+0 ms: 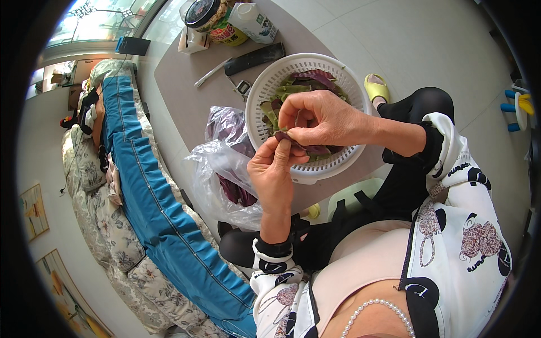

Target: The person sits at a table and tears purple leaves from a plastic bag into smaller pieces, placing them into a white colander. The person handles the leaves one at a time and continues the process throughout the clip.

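Between my two hands is a purple bean pod (298,143), pinched at the fingertips above a white slotted plastic colander (258,105). My left hand (274,171) grips it from below, near the colander's front-left rim. From the upper right, my right hand (323,120) holds the other end between thumb and forefinger. Green and purple pods (310,82) lie in the colander, partly hidden by my hands. Left of it, a clear plastic bag (224,164) holds more dark purple pods (236,190).
On the table (181,88) are a black case (255,58), a white pen (213,72), a small digital device (243,88), a large jar (217,23) and a carton (253,23). A sofa with a blue cover (143,186) stands left. A small stool (517,110) is far right.
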`<state>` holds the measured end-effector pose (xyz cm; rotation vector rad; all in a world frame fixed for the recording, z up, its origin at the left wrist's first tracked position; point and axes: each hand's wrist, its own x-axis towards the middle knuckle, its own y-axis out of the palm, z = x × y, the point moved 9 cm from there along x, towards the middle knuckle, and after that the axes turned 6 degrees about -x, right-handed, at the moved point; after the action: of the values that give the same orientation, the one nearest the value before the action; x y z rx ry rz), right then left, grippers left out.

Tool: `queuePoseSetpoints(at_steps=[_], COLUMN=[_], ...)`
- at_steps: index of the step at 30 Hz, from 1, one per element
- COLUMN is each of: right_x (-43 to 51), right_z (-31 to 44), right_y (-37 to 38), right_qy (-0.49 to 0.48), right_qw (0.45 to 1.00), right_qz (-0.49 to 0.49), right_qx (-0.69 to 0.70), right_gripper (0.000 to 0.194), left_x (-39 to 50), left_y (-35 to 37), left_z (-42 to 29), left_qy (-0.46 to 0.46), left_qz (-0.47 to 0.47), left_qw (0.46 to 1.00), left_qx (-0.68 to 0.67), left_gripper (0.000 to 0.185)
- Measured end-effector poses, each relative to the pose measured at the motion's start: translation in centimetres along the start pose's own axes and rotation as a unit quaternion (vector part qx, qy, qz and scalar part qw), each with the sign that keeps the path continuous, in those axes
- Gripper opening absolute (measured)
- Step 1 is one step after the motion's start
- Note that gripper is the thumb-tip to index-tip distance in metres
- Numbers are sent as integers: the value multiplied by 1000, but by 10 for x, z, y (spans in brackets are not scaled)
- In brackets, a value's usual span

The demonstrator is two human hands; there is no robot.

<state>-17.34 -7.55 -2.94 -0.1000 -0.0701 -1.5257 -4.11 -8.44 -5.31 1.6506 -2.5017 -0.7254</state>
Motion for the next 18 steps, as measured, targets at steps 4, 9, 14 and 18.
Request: queuePoseSetpoints(at_steps=[4,9,14,18], right_x=[0,-5,-14,-12], right_z=[4,25,41,39], right_y=[-5,-8,-1,0], right_qy=[-22,-129,-212,-193], right_qw=[1000,974,938,952], right_qz=[-6,-78,-123,-96], right_qx=[-20,-168,-245,-217], right_gripper=[16,11,13,11], left_x=[1,4,5,4], left_y=[3,9,6,4], left_z=[-5,1,-4,-8], left_qy=[21,-8,15,22], left_qz=[7,15,13,22], left_qw=[999,999,1000,999], left_qx=[44,-49,-6,25], left_gripper=[17,22,27,30])
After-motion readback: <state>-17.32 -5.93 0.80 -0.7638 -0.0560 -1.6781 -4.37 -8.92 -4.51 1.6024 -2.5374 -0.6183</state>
